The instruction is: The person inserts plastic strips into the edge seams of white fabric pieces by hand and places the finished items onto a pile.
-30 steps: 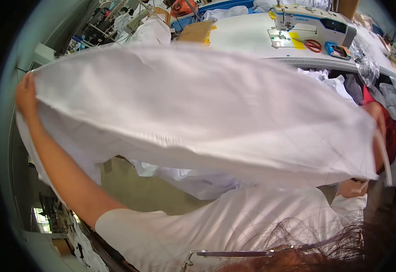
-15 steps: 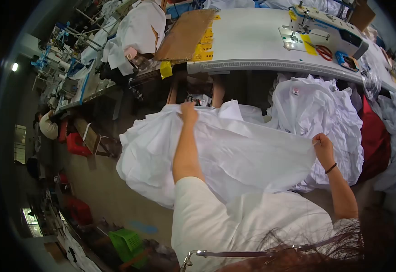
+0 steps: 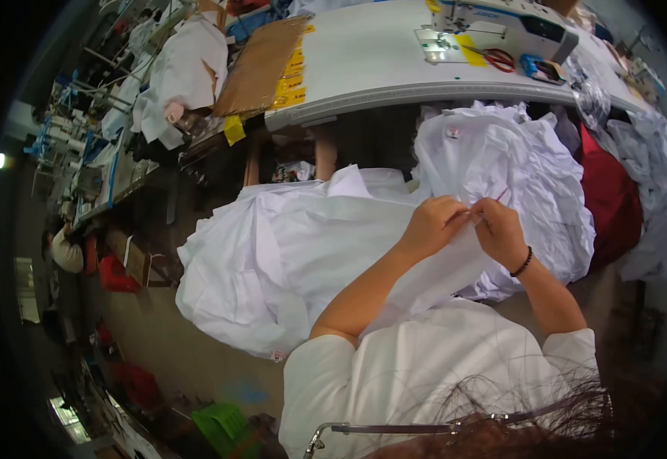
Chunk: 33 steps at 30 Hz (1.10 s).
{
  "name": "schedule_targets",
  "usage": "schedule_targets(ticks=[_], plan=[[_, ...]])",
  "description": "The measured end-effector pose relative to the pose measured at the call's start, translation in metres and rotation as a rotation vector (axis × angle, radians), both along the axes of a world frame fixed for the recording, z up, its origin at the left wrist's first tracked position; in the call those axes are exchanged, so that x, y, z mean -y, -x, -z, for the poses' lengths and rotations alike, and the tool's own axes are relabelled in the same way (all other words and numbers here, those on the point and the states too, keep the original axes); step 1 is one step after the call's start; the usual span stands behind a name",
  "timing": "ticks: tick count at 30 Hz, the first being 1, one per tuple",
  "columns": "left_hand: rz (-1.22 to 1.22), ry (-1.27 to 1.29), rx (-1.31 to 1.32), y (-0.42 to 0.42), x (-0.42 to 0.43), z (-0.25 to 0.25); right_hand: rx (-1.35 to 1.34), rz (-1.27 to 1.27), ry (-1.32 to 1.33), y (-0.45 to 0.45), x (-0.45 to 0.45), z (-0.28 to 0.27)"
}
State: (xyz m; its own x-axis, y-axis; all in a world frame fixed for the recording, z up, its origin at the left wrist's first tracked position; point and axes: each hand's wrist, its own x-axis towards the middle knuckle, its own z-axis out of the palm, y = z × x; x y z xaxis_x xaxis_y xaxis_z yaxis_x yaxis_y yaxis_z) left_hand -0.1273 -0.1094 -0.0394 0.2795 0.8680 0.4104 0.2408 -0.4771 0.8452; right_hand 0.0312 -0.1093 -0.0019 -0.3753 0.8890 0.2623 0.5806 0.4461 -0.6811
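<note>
My left hand and my right hand meet fingertip to fingertip over white fabric. Both are closed in a pinch, the left one apparently on the fabric's edge. A thin dark reddish tool tip sticks up beside my right fingers; its body is hidden in the hand. The white fabric lies in a wide heap before me, reaching from the left up to my hands. Behind my right hand stands a bundle of crumpled white cloth.
A white sewing table carries a sewing machine, red-handled scissors and a blue box. Brown cardboard lies at its left. Red cloth hangs right. A green basket stands below; another person sits far left.
My left hand has let go of the far part of the fabric and moved right to meet my right hand. The spread fabric has come down onto the heap.
</note>
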Motion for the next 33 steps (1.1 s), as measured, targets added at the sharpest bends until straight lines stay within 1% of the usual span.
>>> schedule_targets(ticks=[1, 4, 6, 8, 9, 11, 12, 13, 15, 16, 18, 23, 25, 33], plan=[[-0.045, 0.037, 0.015, 0.0, 0.004, -0.004, -0.019, 0.007, 0.018, 0.0, 0.002, -0.001], [-0.096, -0.018, 0.016, -0.002, 0.009, -0.009, -0.046, 0.02, 0.028, 0.0, 0.008, -0.004], [-0.131, -0.055, 0.003, -0.001, 0.013, -0.011, -0.113, -0.038, 0.013, -0.003, 0.009, -0.001], [-0.145, 0.045, 0.033, 0.003, 0.017, -0.016, -0.141, 0.004, -0.031, -0.012, 0.007, -0.008], [-0.156, 0.042, 0.047, 0.004, 0.017, -0.017, -0.311, -0.023, 0.04, -0.018, 0.002, -0.01], [-0.144, 0.032, 0.036, 0.006, 0.02, -0.018, -0.419, 0.039, 0.139, -0.025, 0.002, -0.034], [-0.134, 0.021, 0.026, 0.006, 0.02, -0.019, -0.5, 0.01, 0.097, -0.027, 0.001, -0.033], [-0.13, 0.02, 0.025, 0.005, 0.02, -0.019, -0.501, 0.014, 0.096, -0.027, 0.001, -0.033], [-0.143, -0.005, 0.03, 0.004, 0.021, -0.018, -0.546, -0.058, 0.147, -0.021, 0.002, -0.033], [-0.142, -0.004, 0.028, 0.004, 0.022, -0.017, -0.55, -0.083, 0.221, -0.017, 0.004, -0.03], [-0.123, -0.001, 0.006, 0.005, 0.023, -0.018, -0.449, -0.123, 0.172, -0.011, 0.005, -0.024], [-0.113, -0.021, -0.018, 0.007, 0.023, -0.02, -0.387, -0.15, 0.195, 0.001, 0.006, -0.022], [-0.107, -0.027, -0.022, 0.008, 0.023, -0.02, -0.288, -0.157, 0.14, 0.003, 0.006, -0.027], [-0.069, -0.012, -0.008, 0.009, 0.02, -0.016, -0.21, -0.182, 0.094, 0.005, 0.004, -0.029]])
